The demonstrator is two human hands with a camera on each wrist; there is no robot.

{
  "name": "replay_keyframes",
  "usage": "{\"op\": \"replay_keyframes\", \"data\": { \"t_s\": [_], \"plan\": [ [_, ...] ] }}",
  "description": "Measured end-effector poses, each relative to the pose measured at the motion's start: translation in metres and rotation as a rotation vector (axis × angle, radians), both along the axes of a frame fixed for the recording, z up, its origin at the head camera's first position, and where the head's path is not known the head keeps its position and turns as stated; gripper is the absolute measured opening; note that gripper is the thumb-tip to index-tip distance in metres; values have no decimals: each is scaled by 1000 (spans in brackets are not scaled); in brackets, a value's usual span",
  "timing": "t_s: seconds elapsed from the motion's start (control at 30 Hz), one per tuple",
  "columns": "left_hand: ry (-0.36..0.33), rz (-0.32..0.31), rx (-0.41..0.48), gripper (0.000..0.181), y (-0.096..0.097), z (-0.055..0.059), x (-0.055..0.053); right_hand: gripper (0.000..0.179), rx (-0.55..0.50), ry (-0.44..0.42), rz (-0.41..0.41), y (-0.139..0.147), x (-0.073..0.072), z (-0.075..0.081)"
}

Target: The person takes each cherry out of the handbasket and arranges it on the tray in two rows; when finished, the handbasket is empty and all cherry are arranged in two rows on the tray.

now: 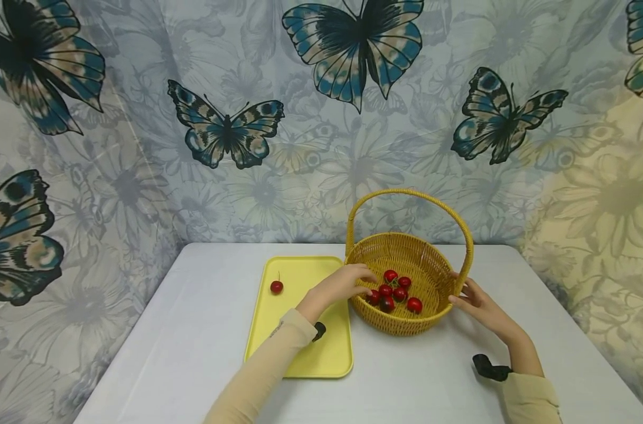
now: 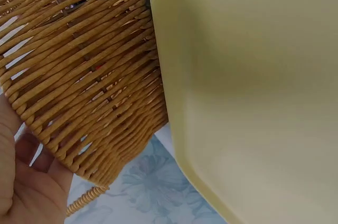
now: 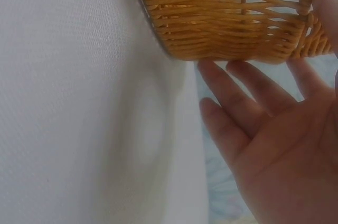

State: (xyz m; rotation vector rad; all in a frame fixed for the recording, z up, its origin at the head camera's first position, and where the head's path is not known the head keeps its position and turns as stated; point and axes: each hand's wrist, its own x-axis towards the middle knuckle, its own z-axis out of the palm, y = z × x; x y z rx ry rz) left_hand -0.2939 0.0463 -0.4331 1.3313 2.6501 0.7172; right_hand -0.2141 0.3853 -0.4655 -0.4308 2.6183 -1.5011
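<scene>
A round yellow wicker basket (image 1: 401, 324) with a tall arched handle stands on the table, several dark red cherries (image 1: 399, 294) lying in it. At the basket's left rim is my left hand (image 1: 342, 282), thumb and fingers hooked over the edge; the left wrist view shows fingers (image 2: 31, 152) through and behind the weave. My right hand (image 1: 483, 309) grips the opposite side by the handle's foot, its thumb at the rim. From the right wrist view, its other fingers (image 3: 232, 97) reach along the basket's outside.
A yellow rectangular tray (image 1: 321, 359) lies left of the basket, close beside it, partly under my left forearm. One stemmed cherry (image 1: 276, 287) sits on it. The white table (image 1: 194, 306) ends at a butterfly-patterned cloth backdrop (image 1: 311, 200).
</scene>
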Motion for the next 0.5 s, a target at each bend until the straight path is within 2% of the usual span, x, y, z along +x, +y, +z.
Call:
{"op": "replay_keyframes", "data": {
  "t_s": [0.3, 0.5],
  "plan": [
    [-71, 9, -126, 30, 14, 1, -7, 65, 4, -4, -6, -2, -1, 0],
    [-84, 14, -211, 30, 23, 2, -10, 65, 11, -3, -13, -2, 0, 0]
  ]
}}
